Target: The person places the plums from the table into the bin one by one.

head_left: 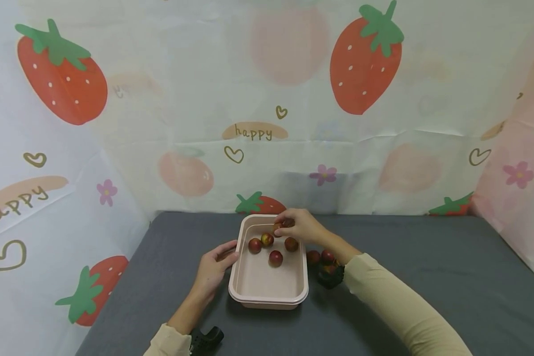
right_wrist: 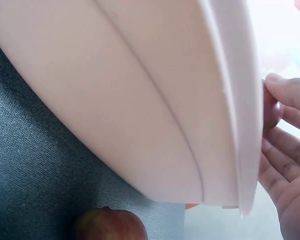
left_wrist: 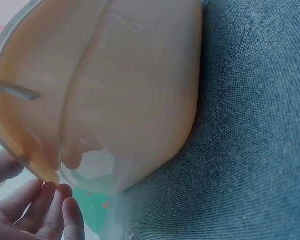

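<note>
A pale pink plastic box [head_left: 258, 287] stands on the grey cloth with several small red-yellow plums inside, among them a front plum [head_left: 275, 258]. My left hand [head_left: 215, 267] grips the box's left rim, its thumb and fingertips at the edge in the left wrist view. Over the far right corner, my right hand [head_left: 300, 226] pinches a plum [right_wrist: 272, 107] between thumb and fingers. The box wall and rim hide part of that plum in the right wrist view.
More plums [head_left: 313, 257] lie on the cloth just right of the box, partly behind the right wrist. One plum [right_wrist: 111, 225] shows near the box's base. A printed backdrop [head_left: 249, 173] rises behind the table's far edge.
</note>
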Demonstrator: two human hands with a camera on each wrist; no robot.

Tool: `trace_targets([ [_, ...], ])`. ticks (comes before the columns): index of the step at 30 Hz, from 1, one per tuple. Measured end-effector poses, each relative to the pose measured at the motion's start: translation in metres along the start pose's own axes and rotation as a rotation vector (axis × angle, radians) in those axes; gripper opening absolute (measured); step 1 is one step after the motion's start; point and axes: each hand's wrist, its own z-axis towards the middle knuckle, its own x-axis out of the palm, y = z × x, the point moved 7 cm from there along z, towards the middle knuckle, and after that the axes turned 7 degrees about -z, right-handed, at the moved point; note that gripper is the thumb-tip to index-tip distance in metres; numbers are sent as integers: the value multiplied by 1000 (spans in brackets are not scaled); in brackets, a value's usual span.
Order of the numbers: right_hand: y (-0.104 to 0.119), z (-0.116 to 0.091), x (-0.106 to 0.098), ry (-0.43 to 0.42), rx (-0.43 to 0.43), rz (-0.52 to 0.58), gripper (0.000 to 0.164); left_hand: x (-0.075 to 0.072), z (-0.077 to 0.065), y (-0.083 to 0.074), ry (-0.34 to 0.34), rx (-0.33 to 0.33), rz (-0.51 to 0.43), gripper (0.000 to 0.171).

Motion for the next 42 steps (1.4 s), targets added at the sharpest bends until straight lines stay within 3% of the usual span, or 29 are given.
trace_targets([
  [12, -8, 2, 18, 86, 63, -80, 25, 0, -2, -1, 8, 13, 9, 41],
  [25, -2, 4, 25, 110, 31, -197, 24, 0, -2, -3, 6, 3, 21, 41],
  [32, -4, 5, 28, 133, 59, -200, 21, 0, -5, -4, 10, 1, 24, 43],
  [38, -7, 6, 29, 123, 68, -187, 24, 0, -4, -4, 8, 5, 12, 42],
  [42, -6, 3, 23, 62, 47, -144, 24, 0, -3, -3, 1, 3, 14, 41],
])
